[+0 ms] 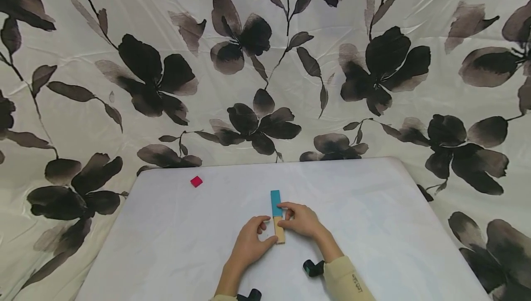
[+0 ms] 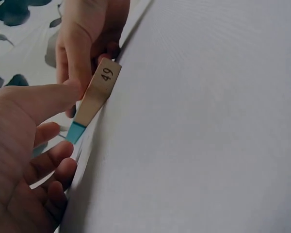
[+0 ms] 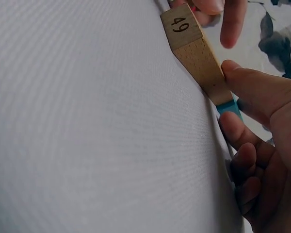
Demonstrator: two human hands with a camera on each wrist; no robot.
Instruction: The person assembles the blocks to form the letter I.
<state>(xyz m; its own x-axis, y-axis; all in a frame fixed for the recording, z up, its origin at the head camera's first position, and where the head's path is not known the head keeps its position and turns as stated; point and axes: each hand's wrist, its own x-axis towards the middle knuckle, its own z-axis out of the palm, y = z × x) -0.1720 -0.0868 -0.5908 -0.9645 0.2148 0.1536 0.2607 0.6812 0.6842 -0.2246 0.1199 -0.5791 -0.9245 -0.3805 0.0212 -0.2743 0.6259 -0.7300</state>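
Observation:
A plain wooden block (image 1: 279, 234), marked 49 on its near end, lies lengthwise on the table with a blue block (image 1: 275, 199) end to end beyond it. To the left is my left hand (image 1: 250, 242); its thumb tip is at the wooden block's near left side and its index finger reaches toward the place where the two blocks meet. My right hand (image 1: 303, 220) comes from the other side, thumb at the wooden block and index fingertip at the blue one. The right wrist view shows that thumb (image 3: 252, 85) along the wooden block's side, with the other fingers loosely bent.
Near the far left of the white table (image 1: 166, 245) lies a small red block (image 1: 196, 181). A pale cloth with dark flowers (image 1: 249, 79) hangs behind the table's far edge. Black wrist devices (image 1: 313, 268) sit by both sleeves.

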